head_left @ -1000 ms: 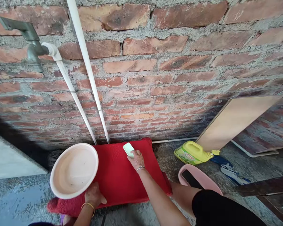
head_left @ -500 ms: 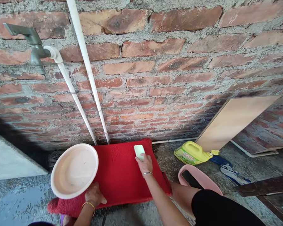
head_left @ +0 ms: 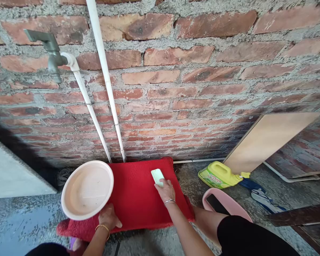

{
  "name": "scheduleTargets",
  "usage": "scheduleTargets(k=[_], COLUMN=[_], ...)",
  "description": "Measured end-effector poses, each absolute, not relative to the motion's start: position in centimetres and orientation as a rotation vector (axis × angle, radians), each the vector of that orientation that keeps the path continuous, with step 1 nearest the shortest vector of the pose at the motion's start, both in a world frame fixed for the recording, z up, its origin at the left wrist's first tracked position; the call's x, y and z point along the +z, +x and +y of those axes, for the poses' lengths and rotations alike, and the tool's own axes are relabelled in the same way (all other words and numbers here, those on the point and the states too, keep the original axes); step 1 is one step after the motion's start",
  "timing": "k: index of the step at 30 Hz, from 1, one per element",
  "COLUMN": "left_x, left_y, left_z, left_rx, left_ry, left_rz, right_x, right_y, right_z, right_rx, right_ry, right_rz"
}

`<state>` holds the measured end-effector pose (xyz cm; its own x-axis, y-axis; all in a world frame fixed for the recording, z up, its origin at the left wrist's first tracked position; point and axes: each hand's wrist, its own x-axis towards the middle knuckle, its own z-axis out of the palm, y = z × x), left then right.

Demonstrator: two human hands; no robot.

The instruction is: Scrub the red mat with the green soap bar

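Pale green block (head_left: 157, 174) gripped in right hand (head_left: 167, 192), over red cloth (head_left: 138, 202). Left hand (head_left: 108, 217) on near edge of cloth, thumb spread; cannot tell if it grips. Pale pink basin (head_left: 81, 216) just beyond left hand. For good control: block flat, pressure even, cloth taut.

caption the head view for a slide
Right hand holding a pale block over red cloth, left hand on the cloth beside a basin.

Pale block (head_left: 156, 174) part-hidden by right fingers (head_left: 164, 182), jug label (head_left: 214, 180) apparently illegible
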<state>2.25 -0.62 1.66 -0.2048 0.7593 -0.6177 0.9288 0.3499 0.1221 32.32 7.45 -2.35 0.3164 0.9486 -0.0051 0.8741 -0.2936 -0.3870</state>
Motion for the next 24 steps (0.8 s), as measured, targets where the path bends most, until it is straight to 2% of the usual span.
scheduleTargets(k=[7,18,24], left_x=[2.4,2.1,2.0], left_y=[2.4,2.3,2.4], left_z=[-0.5,-0.3,-0.4], left_rx=[-0.394,-0.394,-0.406], left_ry=[1.440,1.441,1.448], left_rz=[2.021,2.027,2.033], right_x=[-1.2,-1.7,-0.9], right_y=[38.0,25.4,30.8], right_z=[5.7,5.3,4.6], right_rx=[0.337,0.547,0.464], right_ry=[-2.525,-2.039,-2.286], right_rz=[-1.105,-1.831,-1.609])
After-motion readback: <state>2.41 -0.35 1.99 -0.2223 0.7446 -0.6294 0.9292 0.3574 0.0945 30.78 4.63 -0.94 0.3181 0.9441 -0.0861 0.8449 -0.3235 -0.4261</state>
